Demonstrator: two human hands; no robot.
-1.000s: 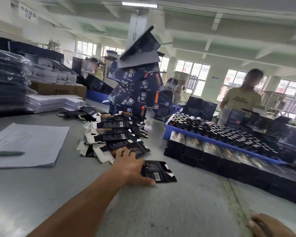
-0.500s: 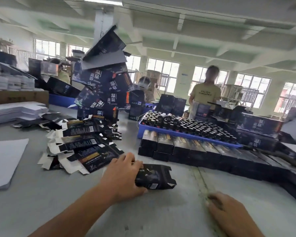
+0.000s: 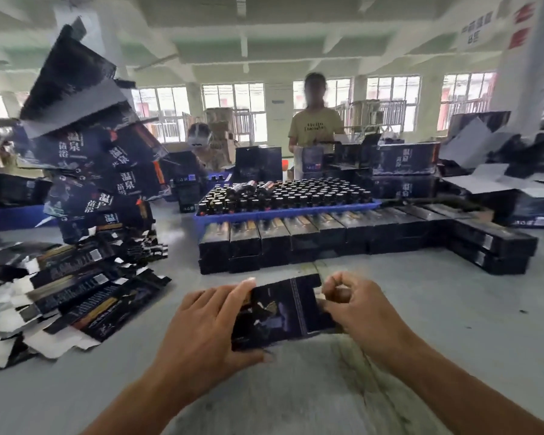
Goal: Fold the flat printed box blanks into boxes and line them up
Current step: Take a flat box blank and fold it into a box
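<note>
Both hands hold one dark box blank (image 3: pixel 280 312) just above the grey table (image 3: pixel 453 309), near the front & in the middle. The left hand (image 3: pixel 208 328) grips the blank's left end: fingers curl over the top edge, thumb goes under the bottom edge. The right hand (image 3: pixel 355 306) pinches the right end w/ curled fingers; its thumb is hidden behind the fingers, so can't tell how it lies. The blank looks partly puffed open, w/ a fold line down its middle.

To the left, a messy pile of flat blanks (image 3: pixel 76 293) lies on the table. Behind it leans a tall stack of big dark boxes (image 3: pixel 107 171). Straight ahead, folded boxes (image 3: pixel 327 233) sit side by side in a row. Right behind them is a blue tray (image 3: pixel 283 211) full of little bottles (image 3: pixel 296 193). A person in a yellow shirt (image 3: pixel 316 127) stands at the far side.
</note>
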